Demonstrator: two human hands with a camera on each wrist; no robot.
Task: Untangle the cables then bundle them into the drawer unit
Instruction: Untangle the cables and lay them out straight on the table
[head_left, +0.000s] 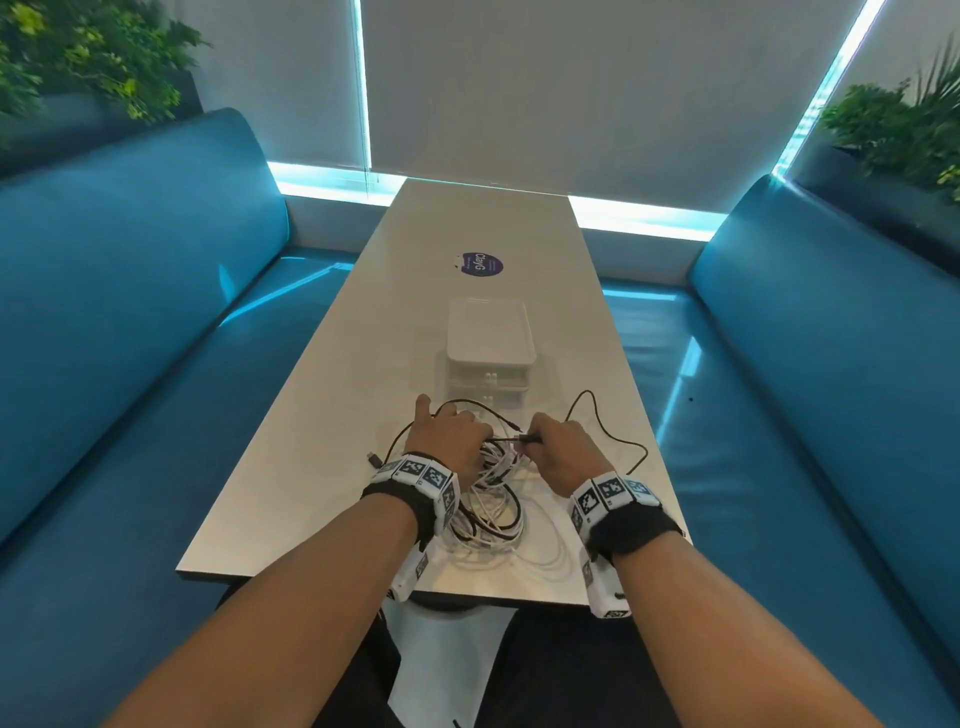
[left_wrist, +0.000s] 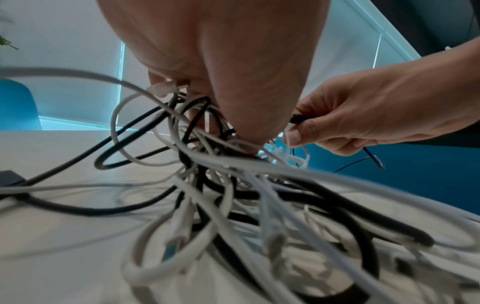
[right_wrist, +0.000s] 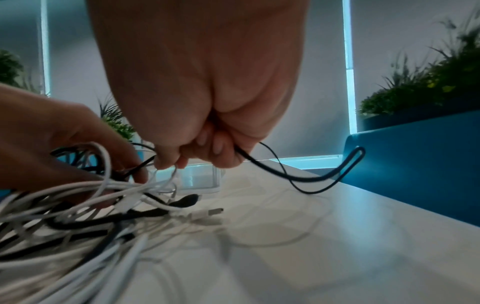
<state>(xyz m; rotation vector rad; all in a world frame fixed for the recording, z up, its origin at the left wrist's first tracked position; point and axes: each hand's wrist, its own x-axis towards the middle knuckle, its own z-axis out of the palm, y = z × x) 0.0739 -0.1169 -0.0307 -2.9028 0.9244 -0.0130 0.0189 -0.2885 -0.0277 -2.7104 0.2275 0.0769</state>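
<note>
A tangle of white and black cables (head_left: 491, 514) lies on the near end of the white table (head_left: 322, 415). My left hand (head_left: 449, 434) grips a bunch of these cables (left_wrist: 207, 148) from above, lifting their upper loops. My right hand (head_left: 563, 447) pinches a thin black cable (head_left: 605, 421) near its plug end; that cable (right_wrist: 306, 176) loops away to the right across the table. The white drawer unit (head_left: 490, 348) stands just beyond both hands, with its drawers closed. My right hand (left_wrist: 363, 115) shows in the left wrist view, my left hand (right_wrist: 52, 139) in the right wrist view.
A round purple sticker (head_left: 480, 265) sits on the table past the drawer unit. Blue benches (head_left: 130, 312) flank the table on both sides. A loose USB plug (head_left: 373, 458) lies left of the tangle. Plants (head_left: 904, 119) stand behind the benches.
</note>
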